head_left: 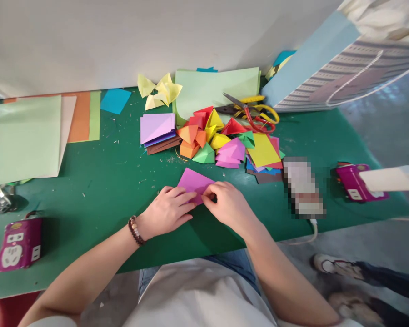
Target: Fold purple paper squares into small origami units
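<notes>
A purple sheet of paper (192, 180) lies on the green table in front of me. My left hand (168, 210) rests palm down with fingers spread, its fingertips on the paper's lower left part. At the sheet's right corner, my right hand (225, 202) pinches the edge between thumb and index finger. Just beyond are folded paper pieces in red, orange (190, 149), yellow, green and pink (231, 152). A stack of lilac, blue and brown squares (157, 129) sits behind my left hand. More squares, a yellow one (264, 150) on top, lie to the right.
Scissors (250, 116) lie on pale green sheets (218, 88) at the back. A striped paper bag (344, 68) stands back right. A phone (303, 186) with cable and purple sockets (20, 245) flank the work area. Large sheets (25, 136) cover the left. A person's shoe (334, 264) shows lower right.
</notes>
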The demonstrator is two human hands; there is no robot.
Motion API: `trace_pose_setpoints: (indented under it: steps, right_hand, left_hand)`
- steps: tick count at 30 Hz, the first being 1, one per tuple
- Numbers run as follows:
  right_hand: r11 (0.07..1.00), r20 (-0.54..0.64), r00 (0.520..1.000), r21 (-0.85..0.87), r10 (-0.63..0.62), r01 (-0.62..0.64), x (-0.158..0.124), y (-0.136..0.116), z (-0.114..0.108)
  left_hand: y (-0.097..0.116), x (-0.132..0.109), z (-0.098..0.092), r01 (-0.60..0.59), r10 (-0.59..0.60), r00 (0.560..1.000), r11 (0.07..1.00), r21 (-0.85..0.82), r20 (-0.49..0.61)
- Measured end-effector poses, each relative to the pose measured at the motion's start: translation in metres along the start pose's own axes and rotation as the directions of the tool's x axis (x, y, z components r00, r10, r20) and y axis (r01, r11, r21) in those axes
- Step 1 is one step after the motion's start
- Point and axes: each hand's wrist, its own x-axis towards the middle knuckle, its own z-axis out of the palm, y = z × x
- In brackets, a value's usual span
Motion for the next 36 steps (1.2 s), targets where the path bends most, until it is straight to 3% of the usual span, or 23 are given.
trace_pose_setpoints:
  steps: [11, 15, 25, 36]
  right_hand:
    - [0.999, -0.032, 0.999, -0.024, -0.033, 0.032, -0.005, -0.001, 0.003]
    - [0.991, -0.141, 0.983, -0.086, -0.116, 0.105, -0.013, -0.001, 0.001]
    - [0.935, -0.17, 0.933, -0.224, -0.316, 0.275, -0.024, -0.007, 0.015]
    - [0.938, -0.252, 0.914, -0.222, -0.317, 0.264, -0.031, -0.018, 0.033]
  left_hand:
    - [-0.005, 0.006, -0.007, 0.014, -0.012, 0.999, 0.996, -0.087, 0.031]
    - [-0.003, 0.008, -0.008, 0.033, -0.032, 0.999, 0.995, -0.091, 0.021]
    - [-0.001, 0.009, -0.004, 0.105, -0.104, 0.994, 0.994, -0.04, 0.042]
    - [0.0, 0.009, -0.003, 0.103, -0.101, 0.994, 0.993, -0.064, 0.038]
